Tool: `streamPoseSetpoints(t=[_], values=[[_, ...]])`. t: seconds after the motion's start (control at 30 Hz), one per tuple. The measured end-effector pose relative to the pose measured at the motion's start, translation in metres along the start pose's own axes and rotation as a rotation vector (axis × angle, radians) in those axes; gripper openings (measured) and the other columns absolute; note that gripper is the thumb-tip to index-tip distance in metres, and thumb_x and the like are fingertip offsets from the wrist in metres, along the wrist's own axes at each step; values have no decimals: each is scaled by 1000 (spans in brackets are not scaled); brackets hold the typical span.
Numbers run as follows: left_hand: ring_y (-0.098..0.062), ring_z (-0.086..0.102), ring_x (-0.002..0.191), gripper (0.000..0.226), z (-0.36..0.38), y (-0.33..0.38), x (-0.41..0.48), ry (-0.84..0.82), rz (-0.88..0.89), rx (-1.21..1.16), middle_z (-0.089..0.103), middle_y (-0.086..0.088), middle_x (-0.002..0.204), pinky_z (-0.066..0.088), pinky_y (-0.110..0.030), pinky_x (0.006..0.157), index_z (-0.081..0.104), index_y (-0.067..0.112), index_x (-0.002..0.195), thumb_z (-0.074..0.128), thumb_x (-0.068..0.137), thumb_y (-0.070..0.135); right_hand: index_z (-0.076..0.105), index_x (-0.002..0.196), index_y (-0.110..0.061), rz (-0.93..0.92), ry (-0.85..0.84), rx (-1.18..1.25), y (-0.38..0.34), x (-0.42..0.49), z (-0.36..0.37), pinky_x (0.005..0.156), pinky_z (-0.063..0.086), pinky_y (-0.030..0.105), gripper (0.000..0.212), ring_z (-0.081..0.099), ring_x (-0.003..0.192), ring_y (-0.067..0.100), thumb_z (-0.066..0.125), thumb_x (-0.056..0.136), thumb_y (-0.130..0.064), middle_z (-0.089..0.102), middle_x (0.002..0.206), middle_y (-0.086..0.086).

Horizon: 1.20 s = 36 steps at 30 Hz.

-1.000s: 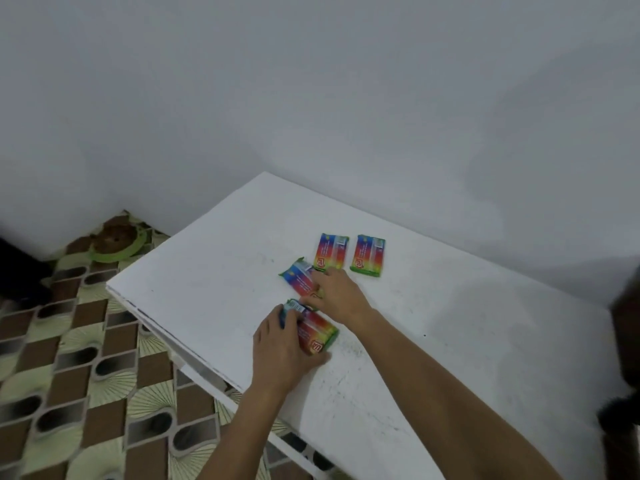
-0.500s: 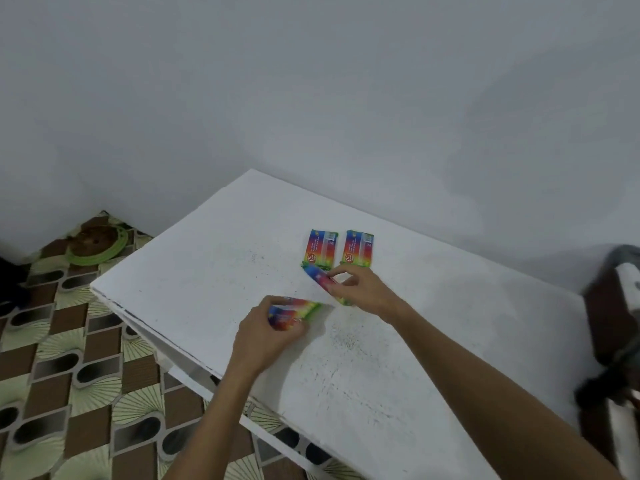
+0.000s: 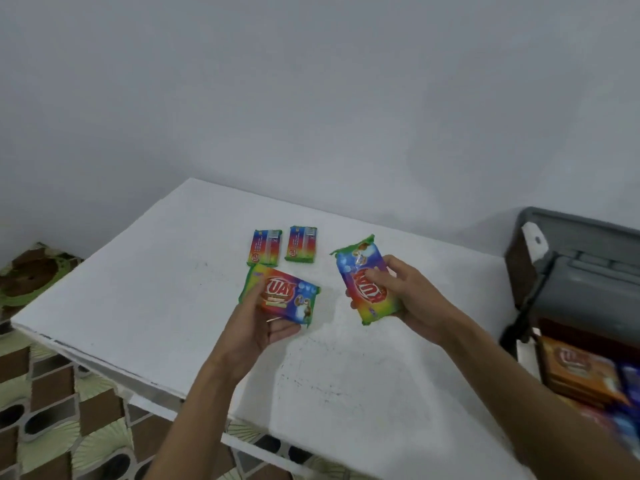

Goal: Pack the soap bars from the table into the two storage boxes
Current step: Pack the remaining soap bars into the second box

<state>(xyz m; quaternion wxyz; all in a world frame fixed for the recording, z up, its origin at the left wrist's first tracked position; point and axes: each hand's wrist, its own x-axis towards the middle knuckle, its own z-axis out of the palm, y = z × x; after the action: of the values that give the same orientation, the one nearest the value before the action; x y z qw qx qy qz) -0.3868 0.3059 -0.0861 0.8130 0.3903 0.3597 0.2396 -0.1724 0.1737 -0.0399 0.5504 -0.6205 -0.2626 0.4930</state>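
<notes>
My left hand (image 3: pixel 257 327) holds a rainbow-wrapped soap bar (image 3: pixel 289 296) face up above the white table (image 3: pixel 138 289). My right hand (image 3: pixel 412 299) grips a second soap bar (image 3: pixel 356 271), tilted, a little to the right of the first. Two more wrapped soap bars (image 3: pixel 265 247) (image 3: pixel 300 244) lie side by side on the table beyond my hands. At the right edge stands a grey storage box (image 3: pixel 585 271) with its lid raised; soap packs (image 3: pixel 581 372) lie inside it, blurred.
A plain grey wall rises behind the table. Patterned brown and green floor tiles (image 3: pixel 52 410) show to the left and below the table's front edge. A round green-rimmed object (image 3: pixel 31 275) sits on the floor at far left.
Both hands have lifted their soap bars off the table and turned them face up. The view has swung right, bringing the storage box into sight.
</notes>
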Motion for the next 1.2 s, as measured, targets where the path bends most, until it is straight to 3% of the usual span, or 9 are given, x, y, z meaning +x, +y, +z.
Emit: streamPoseSetpoints(t=[0.23,0.37,0.5,0.6,0.8,0.97,1.1,1.2], values=[[-32,72,95,33,66,-19,-1,-64,9,115,75,-9,104,62,-36,64,60,19,114,62,85,33,64,122,-12,-51,174,44,4,-51,-61,83,58,40,35,72,91,24,70,87,-14,74,106,11],[-27,72,95,26,106,-37,-2,-61,25,193,74,-10,103,61,-39,71,64,16,111,64,88,29,66,114,-8,-51,245,63,5,-85,-103,87,58,47,33,71,92,27,74,82,-7,75,101,12],[-14,69,83,18,155,-57,-8,-106,50,215,74,-5,95,52,-32,75,67,16,101,66,88,28,60,104,-9,-33,242,109,8,-125,-151,71,59,38,23,71,86,24,69,84,1,72,90,9],[-15,70,81,24,193,-72,-14,-172,77,230,75,-5,94,53,-29,76,68,14,101,68,82,28,62,117,-10,-13,237,106,8,-158,-185,64,59,35,33,70,79,20,64,86,3,69,93,10],[-20,71,91,43,263,-113,-24,-259,142,284,74,-9,103,58,-29,76,65,7,113,72,75,24,61,115,-8,-21,253,37,16,-222,-251,72,59,41,38,71,90,28,71,81,2,68,102,16],[-19,72,92,38,307,-146,-33,-273,178,318,75,-5,100,58,-28,70,63,11,111,73,76,23,57,106,-13,69,335,-129,31,-260,-290,82,59,51,41,72,97,31,83,74,-16,71,107,11],[-17,73,87,38,333,-165,-44,-251,204,324,75,-1,94,57,-25,62,62,14,109,73,75,26,55,105,-10,113,372,-183,37,-285,-310,78,61,47,38,74,92,26,80,78,-17,73,103,8],[-20,73,89,33,343,-173,-46,-216,252,374,75,-3,97,59,-33,68,61,16,107,75,79,26,54,103,-8,158,391,-284,44,-295,-321,76,62,44,36,74,91,24,79,80,-19,71,105,7]])
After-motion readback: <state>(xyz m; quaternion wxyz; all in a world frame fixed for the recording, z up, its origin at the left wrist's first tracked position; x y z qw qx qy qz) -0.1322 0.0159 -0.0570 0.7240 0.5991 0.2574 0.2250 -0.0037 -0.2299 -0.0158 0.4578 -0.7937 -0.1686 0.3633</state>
